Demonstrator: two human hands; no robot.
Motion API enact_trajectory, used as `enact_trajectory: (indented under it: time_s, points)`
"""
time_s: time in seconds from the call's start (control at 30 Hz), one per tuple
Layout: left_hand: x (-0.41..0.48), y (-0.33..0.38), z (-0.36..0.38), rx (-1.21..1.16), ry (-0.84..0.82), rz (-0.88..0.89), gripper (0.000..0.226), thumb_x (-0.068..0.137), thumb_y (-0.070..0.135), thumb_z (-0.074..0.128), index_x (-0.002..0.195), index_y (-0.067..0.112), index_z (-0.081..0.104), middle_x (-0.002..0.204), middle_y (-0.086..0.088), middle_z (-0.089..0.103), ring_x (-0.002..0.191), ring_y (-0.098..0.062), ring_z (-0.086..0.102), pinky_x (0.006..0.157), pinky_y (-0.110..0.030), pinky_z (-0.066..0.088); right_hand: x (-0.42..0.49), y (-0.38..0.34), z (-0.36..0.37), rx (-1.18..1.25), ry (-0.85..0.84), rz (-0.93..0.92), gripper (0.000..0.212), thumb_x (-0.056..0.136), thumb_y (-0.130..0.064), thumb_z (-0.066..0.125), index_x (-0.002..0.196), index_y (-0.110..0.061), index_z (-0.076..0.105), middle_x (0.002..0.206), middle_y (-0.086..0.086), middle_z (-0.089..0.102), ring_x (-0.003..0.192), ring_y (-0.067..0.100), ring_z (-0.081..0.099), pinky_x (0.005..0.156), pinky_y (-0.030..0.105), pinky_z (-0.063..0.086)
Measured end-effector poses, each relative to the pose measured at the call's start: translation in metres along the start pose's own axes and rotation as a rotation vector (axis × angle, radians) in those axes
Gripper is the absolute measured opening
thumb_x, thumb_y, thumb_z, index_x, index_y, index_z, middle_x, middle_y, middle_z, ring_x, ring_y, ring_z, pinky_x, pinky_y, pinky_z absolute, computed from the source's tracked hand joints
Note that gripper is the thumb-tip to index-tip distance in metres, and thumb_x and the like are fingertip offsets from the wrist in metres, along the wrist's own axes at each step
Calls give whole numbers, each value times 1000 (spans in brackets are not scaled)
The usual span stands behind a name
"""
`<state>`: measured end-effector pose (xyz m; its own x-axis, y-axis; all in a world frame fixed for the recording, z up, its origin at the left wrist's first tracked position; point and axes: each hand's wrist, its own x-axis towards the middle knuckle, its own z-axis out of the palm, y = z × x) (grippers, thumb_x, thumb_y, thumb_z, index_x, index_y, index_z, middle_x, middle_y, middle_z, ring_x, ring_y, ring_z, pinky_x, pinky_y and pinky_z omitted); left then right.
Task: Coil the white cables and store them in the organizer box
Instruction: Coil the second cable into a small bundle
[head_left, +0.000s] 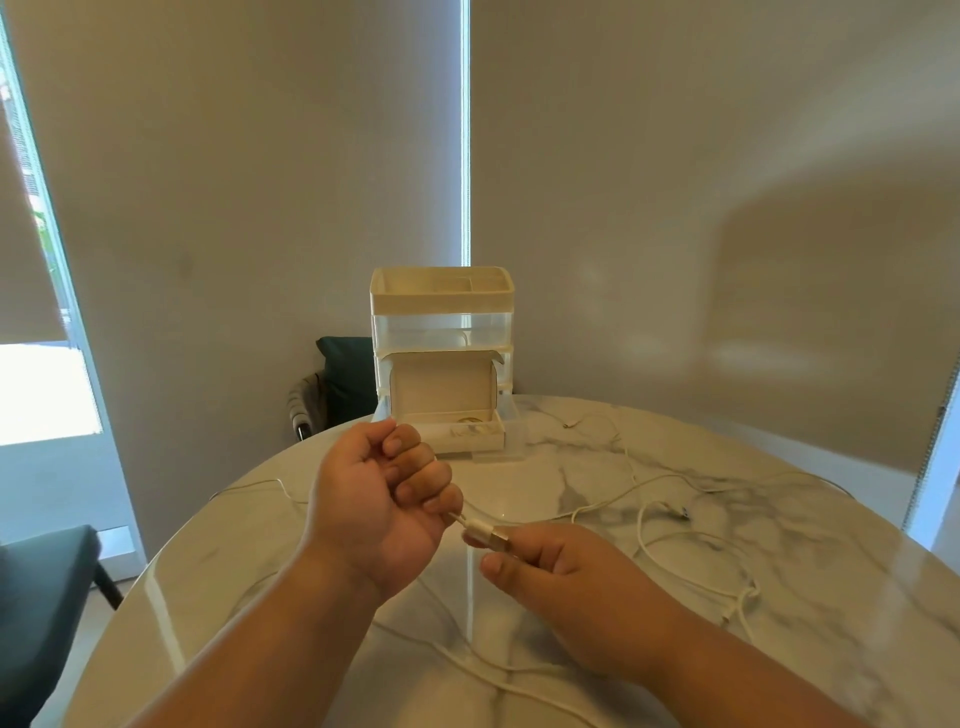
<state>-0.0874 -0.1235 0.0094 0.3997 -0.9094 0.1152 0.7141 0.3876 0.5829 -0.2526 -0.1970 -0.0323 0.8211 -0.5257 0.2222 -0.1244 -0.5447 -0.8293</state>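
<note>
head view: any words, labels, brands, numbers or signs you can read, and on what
No text can be read. The organizer box, the open carton in front of it and the plug of the white cable show no legible print.

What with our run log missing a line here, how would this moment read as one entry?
left hand: grips white cable | right hand: pinches its plug | rest of cable: loose on table | organizer box: at far edge

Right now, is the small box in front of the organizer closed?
No: the small box sits with its lid raised against the organizer, its inside showing.
</note>
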Motion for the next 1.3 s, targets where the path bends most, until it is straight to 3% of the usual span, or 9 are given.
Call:
enact_trajectory:
  time_s: [0.1, 0.23, 0.53, 0.63, 0.73, 0.8, 0.87, 1.07, 1.3]
  points:
    - [1, -2, 0, 9, 13, 11, 39, 95, 25, 36, 56, 20, 38, 51, 5, 22, 42, -10, 21, 43, -25, 26, 0, -3, 1, 66, 53, -42, 37, 98, -35, 60, 63, -22, 59, 61, -15, 41, 57, 6, 38, 60, 27, 32]
    - [0, -11, 3, 27, -8, 23, 35, 93, 23, 37, 59, 20, 36, 52, 5, 21, 44, -11, 22, 45, -27, 27, 1, -3, 2, 5, 132, -18, 49, 94, -34, 65, 59, -13, 38, 61, -3, 25, 59, 13, 23, 58, 32, 20]
    - [1, -12, 4, -22, -21, 24, 36, 95, 23, 36, 59, 20, 37, 53, 5, 22, 46, -11, 23, 46, -27, 29, 2, -4, 5, 43, 261, 51, 49, 88, -51, 65, 71, -4, 66, 67, 8, 64, 62, 22, 55, 60, 27, 36]
    - [1, -13, 4, -15, -32, 27, 34, 94, 22, 36, 60, 20, 36, 55, 4, 23, 47, -11, 23, 48, -28, 30, 0, -7, 5, 74, 268, 14, 51, 90, -41, 68, 65, 1, 52, 60, -3, 51, 56, 8, 46, 57, 24, 35]
    - [0, -12, 4, -42, -46, 26, 32, 94, 21, 36, 62, 20, 36, 57, 4, 23, 48, -11, 24, 48, -27, 31, 1, -7, 6, 200, 272, -16, 23, 91, -28, 68, 80, -10, 76, 99, -22, 74, 99, -13, 62, 85, 14, 48]
    - [0, -10, 5, -61, -53, 22, 33, 95, 22, 36, 62, 19, 38, 57, 4, 24, 49, -11, 24, 49, -27, 31, 1, -7, 10, 259, 327, -52, 17, 92, -24, 67, 92, -12, 79, 107, -7, 75, 108, 4, 66, 93, 20, 50]
    - [0, -8, 5, -64, -56, 10, 33, 96, 23, 36, 63, 18, 41, 57, 4, 25, 49, -11, 26, 49, -27, 32, 1, -8, 12, 255, 350, -52, 17, 93, -28, 66, 93, -16, 79, 93, 7, 75, 91, 16, 69, 85, 32, 52]
    - [-1, -1, 6, -32, -42, -25, 26, 95, 20, 37, 73, 15, 49, 61, 4, 28, 50, -11, 30, 51, -28, 35, -2, -18, 11, 303, 311, -36, 42, 96, -22, 59, 58, -34, 72, 42, -20, 45, 45, -4, 43, 50, 7, 32]
    - [-6, 2, 13, 119, -28, -41, 24, 101, 19, 42, 94, 11, 63, 68, 0, 56, 61, -13, 58, 71, -33, 52, -1, -14, 5, 376, 385, 72, 23, 95, -30, 59, 95, -15, 77, 44, -22, 50, 45, -8, 50, 48, 6, 36]
